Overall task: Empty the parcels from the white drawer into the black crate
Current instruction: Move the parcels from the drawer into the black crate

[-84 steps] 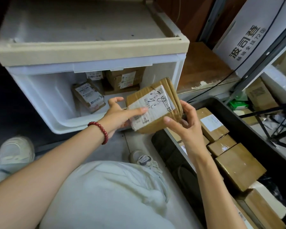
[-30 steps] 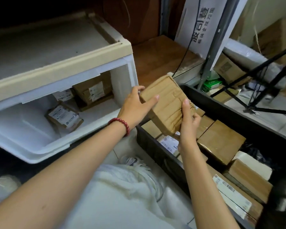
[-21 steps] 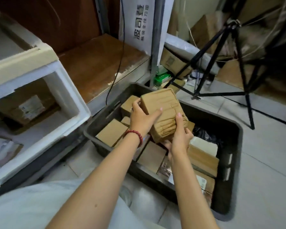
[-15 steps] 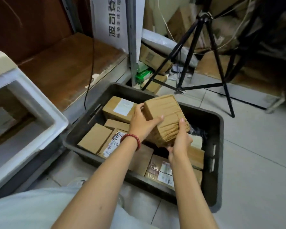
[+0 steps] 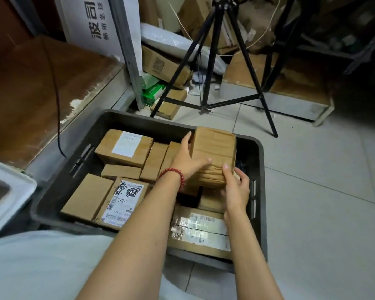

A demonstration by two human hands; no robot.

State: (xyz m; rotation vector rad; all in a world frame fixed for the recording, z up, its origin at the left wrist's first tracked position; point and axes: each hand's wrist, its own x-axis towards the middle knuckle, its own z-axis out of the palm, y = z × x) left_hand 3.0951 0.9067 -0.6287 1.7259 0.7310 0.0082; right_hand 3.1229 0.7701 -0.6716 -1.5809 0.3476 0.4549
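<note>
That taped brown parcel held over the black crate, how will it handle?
Probably stiff: the taped parcel shows square edges between the left hand and right hand. Perhaps heavyish, since both hands hold it. Its wrinkled tape may feel slightly slick.

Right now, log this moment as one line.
stage: placing | left hand: grips taped parcel | right hand: grips it | taped parcel: over black crate

Tiled floor, black crate, tripod

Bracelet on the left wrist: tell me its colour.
The bracelet is a string of dark red beads, shown best in the head view.
</note>
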